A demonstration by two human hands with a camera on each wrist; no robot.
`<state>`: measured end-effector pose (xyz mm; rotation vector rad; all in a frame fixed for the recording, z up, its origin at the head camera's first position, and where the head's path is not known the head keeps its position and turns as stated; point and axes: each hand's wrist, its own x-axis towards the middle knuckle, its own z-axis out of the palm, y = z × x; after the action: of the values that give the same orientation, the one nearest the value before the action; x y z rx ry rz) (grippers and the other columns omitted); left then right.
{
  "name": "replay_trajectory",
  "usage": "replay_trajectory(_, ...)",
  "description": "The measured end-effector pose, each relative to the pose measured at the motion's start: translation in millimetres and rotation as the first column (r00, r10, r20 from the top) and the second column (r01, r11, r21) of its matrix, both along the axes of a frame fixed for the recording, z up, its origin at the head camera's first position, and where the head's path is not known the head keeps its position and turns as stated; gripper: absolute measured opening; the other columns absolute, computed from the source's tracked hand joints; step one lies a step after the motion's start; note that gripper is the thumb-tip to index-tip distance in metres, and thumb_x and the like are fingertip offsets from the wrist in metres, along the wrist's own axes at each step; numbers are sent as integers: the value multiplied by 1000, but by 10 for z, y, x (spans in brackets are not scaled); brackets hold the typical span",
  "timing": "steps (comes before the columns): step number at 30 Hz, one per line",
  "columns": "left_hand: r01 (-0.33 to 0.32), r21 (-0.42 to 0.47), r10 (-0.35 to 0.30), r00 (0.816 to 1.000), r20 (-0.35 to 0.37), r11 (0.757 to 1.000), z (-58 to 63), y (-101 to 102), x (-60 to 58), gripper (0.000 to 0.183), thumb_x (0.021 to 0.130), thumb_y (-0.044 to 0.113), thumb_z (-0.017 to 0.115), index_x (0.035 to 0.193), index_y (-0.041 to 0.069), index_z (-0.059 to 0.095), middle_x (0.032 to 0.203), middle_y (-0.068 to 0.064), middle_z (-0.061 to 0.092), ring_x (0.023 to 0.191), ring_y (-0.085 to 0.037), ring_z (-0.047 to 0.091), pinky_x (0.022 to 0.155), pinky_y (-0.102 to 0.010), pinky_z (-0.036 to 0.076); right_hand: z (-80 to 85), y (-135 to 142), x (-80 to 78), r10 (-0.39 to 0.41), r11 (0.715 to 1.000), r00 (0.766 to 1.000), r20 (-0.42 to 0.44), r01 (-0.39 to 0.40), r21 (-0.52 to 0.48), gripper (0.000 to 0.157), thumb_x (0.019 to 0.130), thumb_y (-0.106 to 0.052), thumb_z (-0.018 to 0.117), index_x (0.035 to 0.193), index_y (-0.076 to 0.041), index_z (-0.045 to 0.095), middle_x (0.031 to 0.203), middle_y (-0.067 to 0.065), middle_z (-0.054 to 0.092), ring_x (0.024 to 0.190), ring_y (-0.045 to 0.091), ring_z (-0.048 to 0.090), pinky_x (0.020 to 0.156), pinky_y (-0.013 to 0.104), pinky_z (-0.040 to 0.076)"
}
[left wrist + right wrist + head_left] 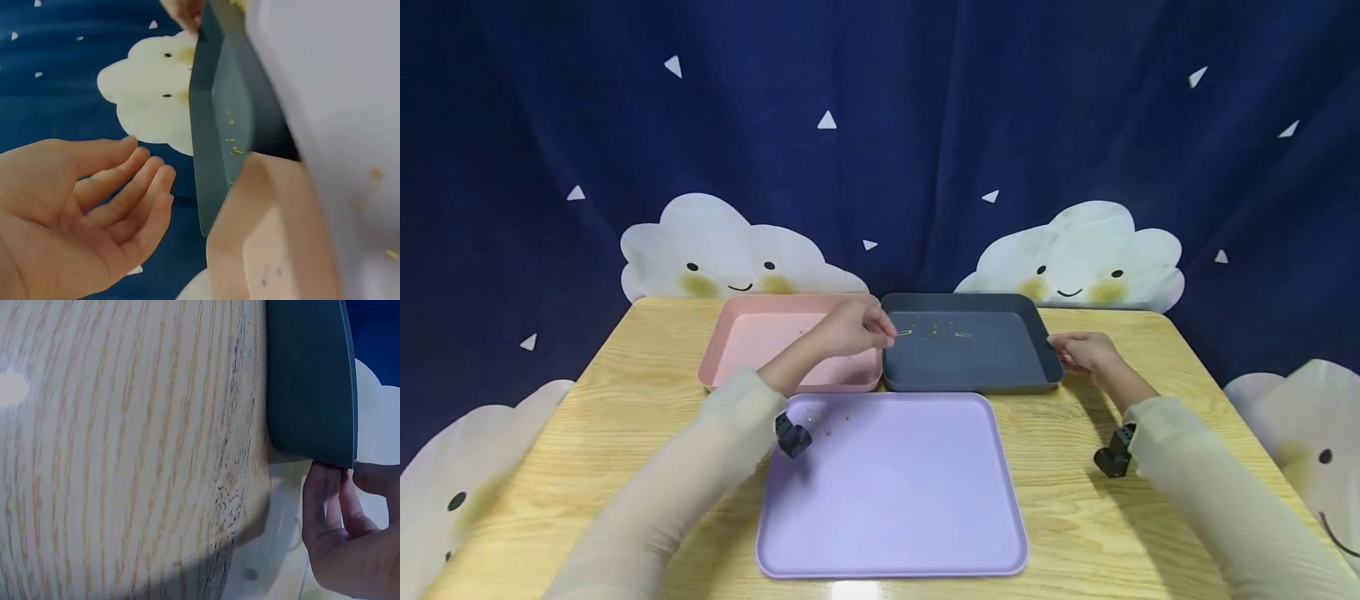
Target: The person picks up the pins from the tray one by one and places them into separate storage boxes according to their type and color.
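Observation:
My left hand [859,327] is over the right side of the pink tray [718,350], its fingertips near the dark grey tray's left rim. In the left wrist view its fingers [147,181] are loosely bent, with nothing between them and the thumb. In the head view a looped gold piece [904,332] shows just beyond these fingertips. Another gold loop [962,335] and several tiny gold bits lie in the dark grey tray [977,367]. My right hand [1084,350] pinches that tray's right rim, thumb on the upper edge and fingers [317,490] against the outer wall.
A flat lilac tray [895,492] lies in front of both trays, with several small gold pieces [828,431] near its far left corner. Small silvery bits [264,283] are in the pink tray. A dark blue curtain [880,150] hangs behind the wooden table [647,383].

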<state>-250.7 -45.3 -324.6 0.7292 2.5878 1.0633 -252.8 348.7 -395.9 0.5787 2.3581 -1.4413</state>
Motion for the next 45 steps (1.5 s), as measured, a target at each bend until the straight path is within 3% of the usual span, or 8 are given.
replay_trajectory(5,118,-34,-121,989,-86,992,-156,-265,297,7,82,3,68,88,2,72,82,-9,73,76,-11,65,75,-21,54,12,21,4,10,1000,1000,-2,-10,24,55,98,-28,52,143,3,41,74,-17,57,72,-3,58,75,19,56)
replay_trajectory(12,275,-162,-285,958,-44,948,-421,-560,552,11,79,5,75,89,4,71,86,-6,73,79,-10,65,76,-23,56,8,2,-3,6,1000,1000,-10,-6,-2,57,98,-27,52,143,5,39,70,-19,58,69,-5,58,72,17,56)
replay_trajectory(18,272,-296,-318,941,-117,915,-563,-687,606,21,73,-7,72,88,8,72,86,-1,72,81,-12,63,77,-23,54,27,-26,7,-13,1000,1000,-12,13,2,56,98,-27,52,142,5,40,70,-18,58,67,-5,57,71,17,55)
replay_trajectory(23,284,-364,-380,897,-226,887,-639,-698,601,17,73,-3,75,84,11,72,82,3,71,77,-7,61,75,-20,53,37,-35,33,-17,1000,1000,-13,16,-12,56,98,-26,52,142,6,40,70,-18,58,68,-4,58,71,18,56)
replay_trajectory(27,304,-393,-417,876,-244,868,-674,-679,584,15,73,1,77,72,13,67,71,6,65,69,-4,53,66,-16,47,32,-45,51,-9,1000,1000,-6,9,-3,55,98,-26,52,142,5,40,73,-18,58,71,-4,58,74,19,57)
replay_trajectory(32,300,-414,-408,890,-202,859,-672,-637,560,20,74,3,78,66,13,63,64,6,60,63,-3,48,60,-14,42,32,-50,47,-14,1000,1000,-25,14,0,56,98,-27,52,141,6,41,72,-18,58,70,-4,58,73,20,56)
replay_trajectory(41,257,-521,-326,945,-43,814,-600,-502,610,21,86,4,67,69,13,57,65,7,51,65,-7,47,60,-18,40,17,-42,41,-35,999,999,-40,35,-10,54,97,-26,55,139,6,44,70,-18,57,68,-4,58,70,19,56)
replay_trajectory(45,276,-522,-315,949,14,807,-572,-443,626,19,86,5,65,71,14,57,66,7,52,65,-7,48,60,-18,41,-4,-40,43,-22,1000,999,-47,23,3,54,97,-26,54,138,7,45,70,-18,57,68,-4,57,70,18,56)
